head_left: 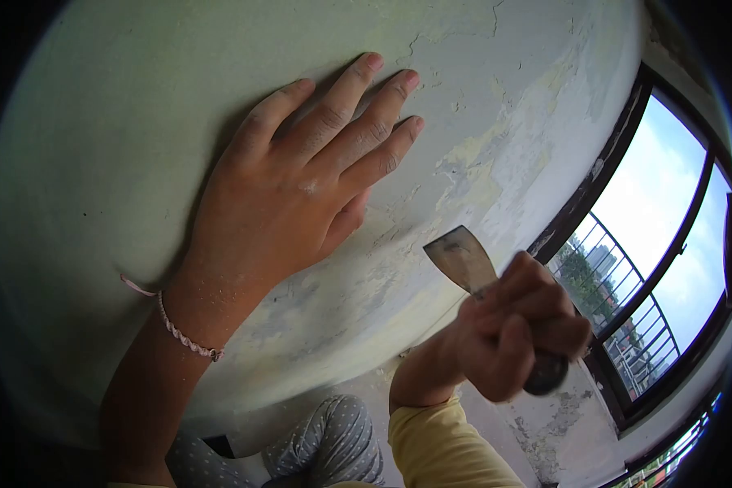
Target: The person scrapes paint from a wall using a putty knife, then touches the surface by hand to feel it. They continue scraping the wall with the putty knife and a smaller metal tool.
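Observation:
My left hand (301,183) lies flat against a pale green wall (122,122), fingers spread and pointing up to the right. A thin braided bracelet (179,329) circles its wrist. My right hand (520,325) is closed around the dark handle of a metal scraper (462,259). The scraper's flat blade points up toward the wall, just right of my left thumb. Patches of peeling and flaked paint (472,163) cover the wall around the blade. My right sleeve (443,443) is yellow.
A dark-framed window (626,138) with metal bars stands at the right, sky and trees beyond it. Below, grey dotted fabric (333,443) shows near my body. The wall under the window is stained and chipped (545,419).

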### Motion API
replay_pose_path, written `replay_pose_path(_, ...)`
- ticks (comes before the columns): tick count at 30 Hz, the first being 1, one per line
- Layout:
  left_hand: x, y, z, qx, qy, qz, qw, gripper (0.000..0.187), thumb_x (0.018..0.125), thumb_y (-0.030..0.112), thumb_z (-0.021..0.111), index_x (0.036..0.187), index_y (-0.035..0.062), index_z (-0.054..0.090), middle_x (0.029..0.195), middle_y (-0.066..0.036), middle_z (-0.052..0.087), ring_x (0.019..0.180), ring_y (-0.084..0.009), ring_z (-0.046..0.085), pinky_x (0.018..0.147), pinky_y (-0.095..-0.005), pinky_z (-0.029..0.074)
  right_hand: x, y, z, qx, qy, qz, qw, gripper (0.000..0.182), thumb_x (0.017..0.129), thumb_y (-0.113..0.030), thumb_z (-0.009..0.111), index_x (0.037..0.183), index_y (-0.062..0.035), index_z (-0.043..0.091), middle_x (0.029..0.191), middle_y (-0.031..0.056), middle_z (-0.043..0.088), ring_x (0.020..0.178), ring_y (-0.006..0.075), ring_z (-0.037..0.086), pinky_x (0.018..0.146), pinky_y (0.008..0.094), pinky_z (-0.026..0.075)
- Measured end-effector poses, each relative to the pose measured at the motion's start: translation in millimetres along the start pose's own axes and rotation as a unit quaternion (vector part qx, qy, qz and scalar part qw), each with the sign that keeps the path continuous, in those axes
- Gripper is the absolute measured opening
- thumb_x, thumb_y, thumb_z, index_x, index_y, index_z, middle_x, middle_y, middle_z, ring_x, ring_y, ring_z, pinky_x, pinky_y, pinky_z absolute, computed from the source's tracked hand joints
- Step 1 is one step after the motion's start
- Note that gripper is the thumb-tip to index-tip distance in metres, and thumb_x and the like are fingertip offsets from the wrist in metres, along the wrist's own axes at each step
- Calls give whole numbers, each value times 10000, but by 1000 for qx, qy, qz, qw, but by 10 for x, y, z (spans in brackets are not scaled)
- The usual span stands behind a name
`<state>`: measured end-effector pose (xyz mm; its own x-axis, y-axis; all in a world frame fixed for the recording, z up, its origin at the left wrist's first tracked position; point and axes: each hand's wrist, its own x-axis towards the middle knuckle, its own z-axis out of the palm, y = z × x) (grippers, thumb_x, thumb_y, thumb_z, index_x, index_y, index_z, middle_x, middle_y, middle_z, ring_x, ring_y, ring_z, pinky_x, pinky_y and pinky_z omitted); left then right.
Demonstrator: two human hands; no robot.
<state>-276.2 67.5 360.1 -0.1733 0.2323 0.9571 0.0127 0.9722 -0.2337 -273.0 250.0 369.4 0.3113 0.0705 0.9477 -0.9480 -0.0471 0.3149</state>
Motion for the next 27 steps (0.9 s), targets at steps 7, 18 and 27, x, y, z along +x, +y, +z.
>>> replay_pose_path(7, -1, 1, 24, 6, 13, 5, 1000, 592, 773, 296, 618, 1347, 331, 476, 1483, 88, 355, 1354, -132, 322, 1043, -358, 287, -44, -31, -98, -58, -54, 1, 997, 142, 664, 12, 460, 647, -82, 355, 480, 36, 379, 379, 101, 316, 413, 246, 245)
replay_pose_path(18, 9, 19, -24, 9, -2, 3, 1000, 596, 767, 296, 621, 1344, 338, 480, 1485, 92, 351, 1350, -129, 323, 1037, -355, 294, -86, 29, -36, -21, -37, -12, 999, 165, 671, 10, 457, 632, -97, 336, 485, 18, 379, 383, 102, 333, 409, 243, 256)
replay_pose_path(27, 10, 1, 0, 21, 6, -4, 1000, 618, 754, 300, 638, 1349, 339, 475, 1484, 93, 353, 1355, -132, 313, 1037, -353, 294, -223, 146, -124, 1, -91, 1, 996, 217, 703, -5, 550, 621, -97, 371, 464, 1, 358, 374, 105, 352, 396, 245, 215)
